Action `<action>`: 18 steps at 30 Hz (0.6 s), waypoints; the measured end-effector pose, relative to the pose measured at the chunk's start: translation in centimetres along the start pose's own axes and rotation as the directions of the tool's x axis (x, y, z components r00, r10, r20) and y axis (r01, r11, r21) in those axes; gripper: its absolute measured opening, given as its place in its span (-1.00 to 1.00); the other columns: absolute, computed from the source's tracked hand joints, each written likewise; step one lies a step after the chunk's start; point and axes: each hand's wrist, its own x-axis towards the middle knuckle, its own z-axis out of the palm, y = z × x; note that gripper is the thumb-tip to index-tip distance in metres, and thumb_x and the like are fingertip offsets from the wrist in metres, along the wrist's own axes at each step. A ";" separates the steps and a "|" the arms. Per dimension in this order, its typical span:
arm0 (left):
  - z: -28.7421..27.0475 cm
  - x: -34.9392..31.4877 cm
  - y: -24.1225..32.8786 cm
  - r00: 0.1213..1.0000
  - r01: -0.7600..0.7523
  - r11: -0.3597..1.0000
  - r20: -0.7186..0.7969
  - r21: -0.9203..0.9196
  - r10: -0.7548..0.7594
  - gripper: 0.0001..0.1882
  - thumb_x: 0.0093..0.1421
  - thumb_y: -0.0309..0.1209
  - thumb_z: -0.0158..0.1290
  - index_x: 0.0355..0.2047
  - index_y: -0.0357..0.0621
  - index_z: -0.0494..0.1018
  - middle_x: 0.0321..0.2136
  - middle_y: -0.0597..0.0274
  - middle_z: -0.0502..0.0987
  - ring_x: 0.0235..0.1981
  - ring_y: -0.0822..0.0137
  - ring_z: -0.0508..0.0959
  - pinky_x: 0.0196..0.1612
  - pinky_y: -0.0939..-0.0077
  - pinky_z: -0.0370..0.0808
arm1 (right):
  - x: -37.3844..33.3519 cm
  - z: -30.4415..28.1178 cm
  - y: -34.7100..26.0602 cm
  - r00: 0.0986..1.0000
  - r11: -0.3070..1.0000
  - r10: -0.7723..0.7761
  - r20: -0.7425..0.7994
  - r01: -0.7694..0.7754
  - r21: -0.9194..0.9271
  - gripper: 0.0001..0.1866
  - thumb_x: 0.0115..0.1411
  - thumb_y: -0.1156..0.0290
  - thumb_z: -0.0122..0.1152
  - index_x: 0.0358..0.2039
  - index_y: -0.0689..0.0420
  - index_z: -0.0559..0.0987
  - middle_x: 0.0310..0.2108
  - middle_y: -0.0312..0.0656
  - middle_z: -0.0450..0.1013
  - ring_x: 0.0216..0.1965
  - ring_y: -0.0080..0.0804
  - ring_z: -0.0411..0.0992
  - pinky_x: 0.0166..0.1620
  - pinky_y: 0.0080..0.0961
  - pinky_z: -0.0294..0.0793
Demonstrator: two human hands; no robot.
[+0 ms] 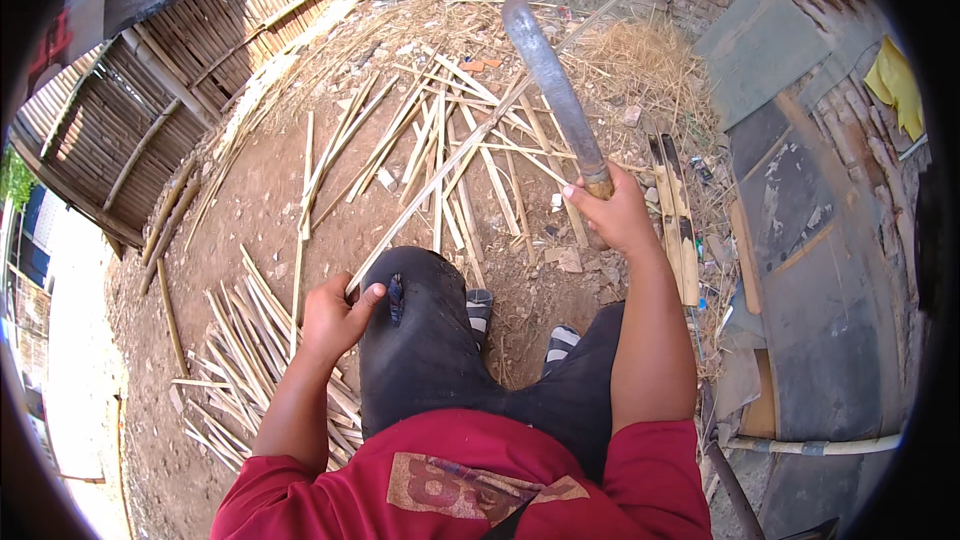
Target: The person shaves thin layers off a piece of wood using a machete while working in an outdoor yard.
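Observation:
My left hand (335, 318), fingers curled and thumb out, is closed on the near end of a long thin bamboo strip (615, 7). From beside my left knee, the strip slants away to the far right. In my right hand (622, 212) is a machete (557, 75), gripped by its wooden handle. Its broad grey blade points up and away, and in the picture it crosses in front of the strip. Whether blade and strip touch, I cannot tell.
Many loose strips (440, 155) lie crisscrossed on the dirt ahead, and a heap of strips (235, 340) is by my left arm. Split dark-sided pieces (685, 230) lie right. A bamboo wall (150, 110) stands left; grey panels (790, 210) lean at the right.

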 end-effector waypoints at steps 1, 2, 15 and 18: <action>0.1 0.2 0.3 1.000 0.028 1.000 0.004 -0.011 -0.028 -0.38 0.20 0.08 0.24 -0.57 -0.31 0.40 -0.68 -0.11 0.43 -0.62 -0.09 0.46 -0.46 0.11 0.41 | -0.2 0.8 -0.4 0.999 0.999 0.013 0.031 -0.012 -0.045 -0.60 0.15 0.23 0.43 -0.11 0.21 0.58 -0.41 -0.25 0.54 -0.40 -0.51 0.46 -0.24 -0.47 0.46; 0.3 0.2 0.4 0.998 0.061 0.998 0.012 -0.019 -0.060 -0.38 0.17 0.08 0.27 -0.58 -0.31 0.40 -0.68 -0.10 0.44 -0.63 -0.06 0.46 -0.46 0.13 0.41 | -0.3 1.4 -0.6 0.993 0.998 0.065 0.099 -0.065 0.002 -0.63 0.13 0.28 0.41 -0.14 0.23 0.58 -0.43 -0.28 0.53 -0.44 -0.50 0.46 -0.28 -0.45 0.47; 1.3 1.9 1.8 0.982 0.105 0.994 0.154 0.044 -0.110 -0.41 0.15 0.12 0.28 -0.50 -0.28 0.51 -0.66 -0.03 0.52 -0.57 -0.01 0.58 -0.41 0.17 0.48 | 0.7 0.8 1.4 0.986 0.992 -0.111 0.127 0.117 -0.044 -0.63 0.11 0.32 0.40 -0.13 0.22 0.53 -0.49 -0.33 0.44 -0.58 -0.57 0.37 -0.46 -0.46 0.41; 0.8 1.9 3.0 0.980 0.080 0.995 0.175 0.063 -0.090 -0.43 0.15 0.06 0.30 -0.35 -0.34 0.56 -0.65 -0.02 0.52 -0.57 0.16 0.57 -0.42 0.25 0.48 | 0.6 0.0 1.1 0.984 0.996 0.048 0.173 -0.059 0.061 -0.65 0.12 0.34 0.39 -0.13 0.20 0.54 -0.48 -0.32 0.46 -0.58 -0.58 0.38 -0.47 -0.50 0.41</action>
